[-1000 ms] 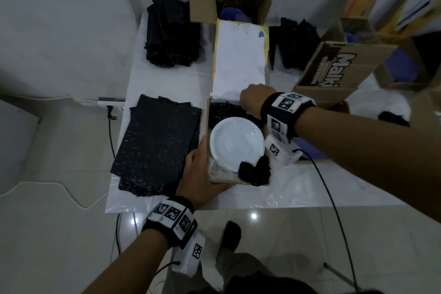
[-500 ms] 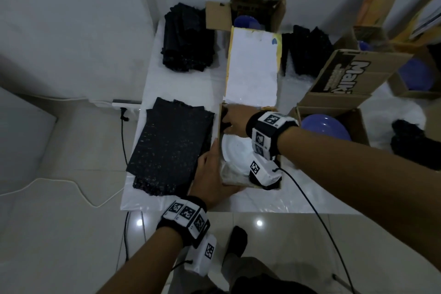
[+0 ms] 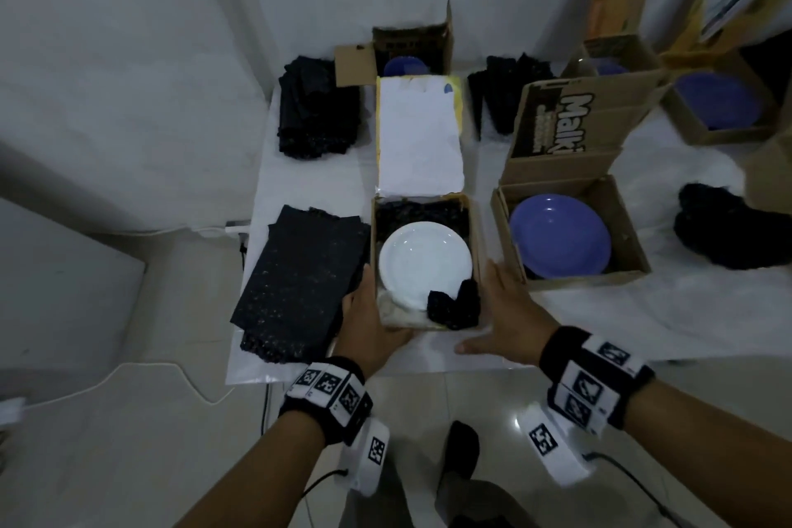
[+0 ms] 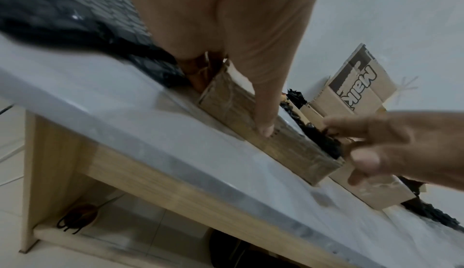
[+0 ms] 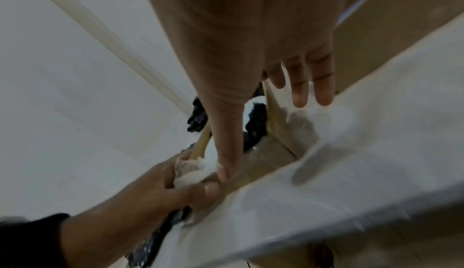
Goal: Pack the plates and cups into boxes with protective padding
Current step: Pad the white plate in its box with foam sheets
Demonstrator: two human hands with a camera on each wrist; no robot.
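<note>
A white plate (image 3: 422, 266) lies on black padding inside a small cardboard box (image 3: 475, 227) at the table's front edge. A crumpled black padding piece (image 3: 454, 307) sits in the box's near right corner, over the plate's rim. The box's white-lined lid (image 3: 418, 137) is folded back flat. My left hand (image 3: 368, 322) grips the box's near left corner, with its thumb (image 4: 263, 113) on the front wall. My right hand (image 3: 505, 313) is spread open beside the box's right wall; its fingers (image 5: 301, 85) are straight and its thumb reaches along the front wall.
A blue plate (image 3: 559, 234) lies in an open carton (image 3: 634, 236) just right of my right hand. Flat black padding sheets (image 3: 300, 283) are stacked left of the box. More padding stacks (image 3: 317, 107) and cartons with blue plates (image 3: 407, 64) stand behind. The table's front edge (image 3: 343, 373) is close.
My right hand came out of the far end of the box and now lies open beside its right wall. The left hand has kept its hold on the corner.
</note>
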